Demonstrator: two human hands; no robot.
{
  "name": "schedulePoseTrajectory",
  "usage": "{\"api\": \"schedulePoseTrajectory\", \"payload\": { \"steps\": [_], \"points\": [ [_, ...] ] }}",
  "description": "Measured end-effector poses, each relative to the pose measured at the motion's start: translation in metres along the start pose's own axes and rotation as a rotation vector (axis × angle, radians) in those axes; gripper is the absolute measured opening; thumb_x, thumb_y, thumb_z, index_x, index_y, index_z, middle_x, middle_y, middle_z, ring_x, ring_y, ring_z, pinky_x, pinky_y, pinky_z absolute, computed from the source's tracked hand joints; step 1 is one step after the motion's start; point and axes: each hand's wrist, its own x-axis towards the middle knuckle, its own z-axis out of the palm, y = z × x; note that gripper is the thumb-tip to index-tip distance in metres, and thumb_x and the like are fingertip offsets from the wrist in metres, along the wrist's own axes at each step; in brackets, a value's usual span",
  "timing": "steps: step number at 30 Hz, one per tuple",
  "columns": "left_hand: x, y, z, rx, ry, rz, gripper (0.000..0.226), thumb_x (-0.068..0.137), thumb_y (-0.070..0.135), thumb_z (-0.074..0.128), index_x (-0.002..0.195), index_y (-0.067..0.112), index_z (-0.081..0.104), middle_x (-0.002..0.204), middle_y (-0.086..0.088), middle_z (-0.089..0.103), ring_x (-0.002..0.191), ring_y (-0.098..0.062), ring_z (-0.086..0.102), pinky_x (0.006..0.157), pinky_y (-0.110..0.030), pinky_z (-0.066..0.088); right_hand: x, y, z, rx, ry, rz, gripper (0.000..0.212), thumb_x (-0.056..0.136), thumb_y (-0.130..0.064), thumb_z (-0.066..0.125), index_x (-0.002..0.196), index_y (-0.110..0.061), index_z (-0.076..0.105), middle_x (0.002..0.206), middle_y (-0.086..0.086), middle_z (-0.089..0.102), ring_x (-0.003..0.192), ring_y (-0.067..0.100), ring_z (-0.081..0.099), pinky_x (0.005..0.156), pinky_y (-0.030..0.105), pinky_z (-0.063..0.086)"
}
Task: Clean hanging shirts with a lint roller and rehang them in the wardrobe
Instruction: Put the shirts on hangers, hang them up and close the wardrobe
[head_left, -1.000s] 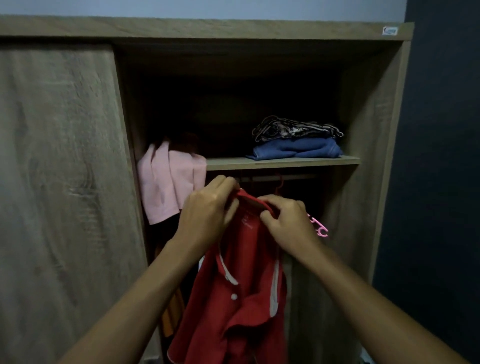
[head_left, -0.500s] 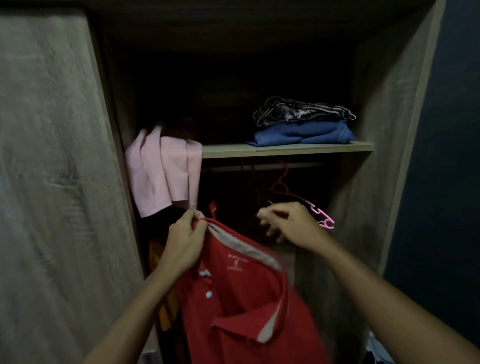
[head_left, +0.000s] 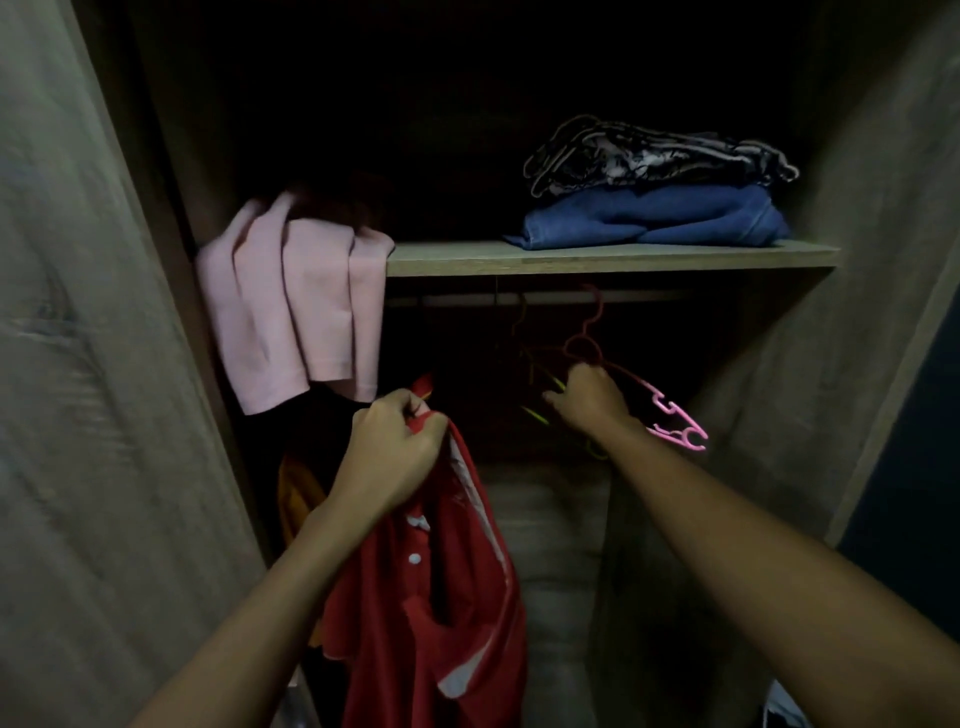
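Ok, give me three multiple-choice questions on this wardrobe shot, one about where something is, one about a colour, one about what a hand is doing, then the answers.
1. Where do the folded blue jeans lie?
A. On the shelf, right side
B. On the wardrobe floor
C. On the hanging rail

2. What colour is the shirt held in the left hand?
A. Green
B. Red with white trim
C. Plain white

3. What is the right hand doing?
A. Hanging free at the person's side
B. Holding a lint roller
C. Reaching in among the hangers under the shelf

Answers:
1. A, the jeans sit on the shelf board with a patterned garment stacked on top.
2. B, the cloth is red with pale collar and sleeve edging.
3. C, its fingers are at the hangers below the rail; no roller is in view.
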Motion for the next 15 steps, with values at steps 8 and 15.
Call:
{"api": "schedulePoseTrajectory", "payload": {
  "steps": [8, 15],
  "points": [
    [0.001, -0.008, -0.008, 0.013, -0.017, -0.003, 0.013, 0.080, 0.020, 0.062, 0.070, 0.013, 0.058, 0.062, -0.002, 0.062, 0.064, -0.009, 0.057, 0.055, -0.011, 0.039, 0.002, 0.001, 0.007, 0.262, 0.192, -0.003, 0.022, 0.088, -0.029, 0.069, 0.097, -0.009, 0.071, 0.100, 0.022, 0.071, 0.098, 0.041, 0.066, 0.079, 0.040, 0.053],
    [-0.009, 0.010, -0.011, -0.062, -0.049, 0.020, 0.015, 0.083, 0.020, 0.060, 0.073, 0.009, 0.060, 0.065, -0.002, 0.062, 0.059, -0.007, 0.053, 0.055, -0.014, 0.038, -0.087, 0.031, -0.003, 0.370, 0.267, -0.053, 0.014, 0.084, -0.026, 0.074, 0.074, -0.018, 0.069, 0.058, -0.004, 0.059, 0.057, 0.014, 0.056, 0.060, 0.025, 0.037]
  ]
}}
